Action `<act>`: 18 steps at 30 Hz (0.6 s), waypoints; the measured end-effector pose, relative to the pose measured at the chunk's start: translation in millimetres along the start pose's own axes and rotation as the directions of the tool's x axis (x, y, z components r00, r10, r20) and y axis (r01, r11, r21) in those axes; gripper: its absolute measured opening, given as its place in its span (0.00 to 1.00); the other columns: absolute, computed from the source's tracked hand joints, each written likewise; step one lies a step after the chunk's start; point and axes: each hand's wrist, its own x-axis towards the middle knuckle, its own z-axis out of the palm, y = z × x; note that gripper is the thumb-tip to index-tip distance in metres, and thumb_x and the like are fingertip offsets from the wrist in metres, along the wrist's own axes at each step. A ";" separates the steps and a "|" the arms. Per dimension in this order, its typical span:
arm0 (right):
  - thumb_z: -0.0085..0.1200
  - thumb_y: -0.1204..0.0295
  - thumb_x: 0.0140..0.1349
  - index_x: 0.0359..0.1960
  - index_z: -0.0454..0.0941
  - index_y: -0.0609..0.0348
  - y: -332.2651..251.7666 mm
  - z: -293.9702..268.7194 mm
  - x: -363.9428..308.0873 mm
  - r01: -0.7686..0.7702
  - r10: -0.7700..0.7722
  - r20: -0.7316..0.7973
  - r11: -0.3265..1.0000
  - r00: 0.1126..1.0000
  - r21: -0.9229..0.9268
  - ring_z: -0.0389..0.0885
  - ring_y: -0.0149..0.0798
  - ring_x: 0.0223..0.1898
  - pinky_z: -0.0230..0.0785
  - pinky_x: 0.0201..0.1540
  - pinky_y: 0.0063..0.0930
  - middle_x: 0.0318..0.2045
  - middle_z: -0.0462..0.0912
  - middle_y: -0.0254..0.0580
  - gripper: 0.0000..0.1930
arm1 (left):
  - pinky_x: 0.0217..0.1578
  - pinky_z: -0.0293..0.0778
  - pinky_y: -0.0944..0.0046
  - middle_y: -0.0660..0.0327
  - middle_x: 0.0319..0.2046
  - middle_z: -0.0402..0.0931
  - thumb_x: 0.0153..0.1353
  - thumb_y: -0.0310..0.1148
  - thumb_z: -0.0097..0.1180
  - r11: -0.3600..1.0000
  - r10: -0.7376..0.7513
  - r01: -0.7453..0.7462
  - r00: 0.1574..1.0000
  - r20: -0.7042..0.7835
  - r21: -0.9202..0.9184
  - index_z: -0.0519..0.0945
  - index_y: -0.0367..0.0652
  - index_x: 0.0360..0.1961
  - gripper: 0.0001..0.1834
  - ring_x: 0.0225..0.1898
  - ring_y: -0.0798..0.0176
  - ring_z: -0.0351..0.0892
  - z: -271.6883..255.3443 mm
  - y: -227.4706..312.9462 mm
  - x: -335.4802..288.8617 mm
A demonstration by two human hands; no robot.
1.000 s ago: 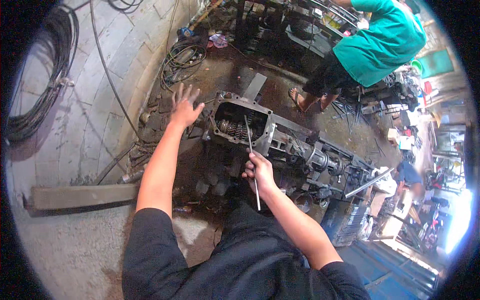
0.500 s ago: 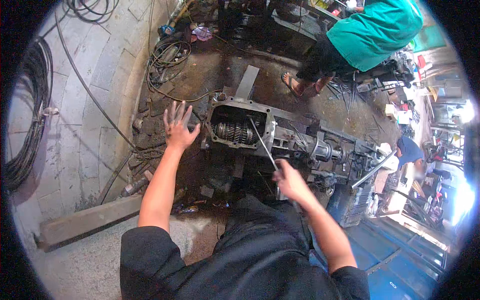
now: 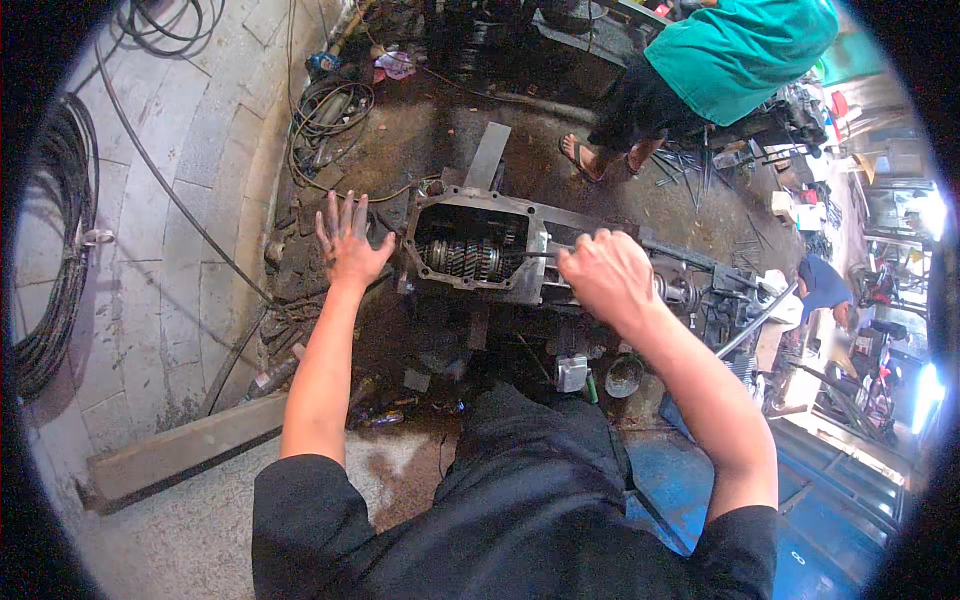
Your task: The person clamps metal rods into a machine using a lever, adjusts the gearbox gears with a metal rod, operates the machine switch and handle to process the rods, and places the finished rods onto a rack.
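An open gearbox housing [image 3: 533, 215] lies in front of me, its rim studded with bolt holes. Inside it sits a dark, oily gear cluster [image 3: 465, 259]. My right hand [image 3: 610, 272] is closed in a fist above the housing's right end, gripping a thin metal rod [image 3: 530, 254]. The rod lies nearly level, pointing left over the rim toward the gears; whether its tip touches them I cannot tell. My left hand [image 3: 352, 243] is raised with fingers spread just left of the housing, holding nothing. Its fingertips are darkened.
A flat metal bar [image 3: 487, 155] sticks out beyond the housing. Coiled cables hang on the wall at left, and a wooden beam [image 3: 190, 450] lies below. A person in a green top [image 3: 745, 60] stands at far right. A small tin [image 3: 625, 376] is near my right leg.
My right hand has moved up and away from me, swinging the rod from a steep slant to nearly level. My left hand stays spread and has shifted only slightly.
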 end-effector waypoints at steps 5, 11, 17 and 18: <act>0.57 0.68 0.46 0.20 0.81 0.46 50.4 22.8 7.7 0.009 -0.008 -0.010 0.998 1.000 0.069 0.84 0.41 0.26 0.75 0.24 0.34 0.17 0.81 0.38 0.02 | 0.68 0.35 0.44 0.59 0.67 0.57 0.49 0.51 0.61 1.000 -0.021 0.021 1.000 0.011 -0.022 0.65 0.46 0.64 0.41 0.72 0.53 0.40 0.7 2.7 2.7; 0.56 0.68 0.48 0.19 0.77 0.44 -0.8 11.0 34.2 0.267 -0.283 -0.022 0.924 0.959 -0.275 0.82 0.35 0.24 0.72 0.22 0.29 0.17 0.79 0.30 0.04 | 0.70 0.34 0.48 0.58 0.64 0.60 0.48 0.52 0.60 1.000 -0.022 0.022 1.000 -0.008 -0.014 0.68 0.46 0.61 0.40 0.72 0.55 0.42 1.9 1.2 -1.2; 0.55 0.66 0.49 0.22 0.80 0.42 41.3 39.2 18.1 -0.021 0.023 0.072 0.999 0.997 -0.032 0.82 0.36 0.25 0.72 0.23 0.31 0.18 0.79 0.34 0.02 | 0.69 0.39 0.49 0.60 0.64 0.61 0.48 0.50 0.61 0.998 -0.034 0.033 0.999 -0.022 -0.047 0.67 0.45 0.61 0.40 0.71 0.54 0.46 6.6 0.3 -2.7; 0.54 0.67 0.51 0.22 0.80 0.43 29.6 33.0 14.7 0.053 -0.065 -0.083 0.989 0.994 -0.141 0.82 0.36 0.24 0.72 0.23 0.30 0.18 0.79 0.34 0.03 | 0.69 0.40 0.47 0.60 0.65 0.61 0.49 0.50 0.62 0.998 -0.036 0.035 0.999 -0.021 -0.051 0.65 0.47 0.63 0.40 0.71 0.53 0.47 7.0 3.2 -6.0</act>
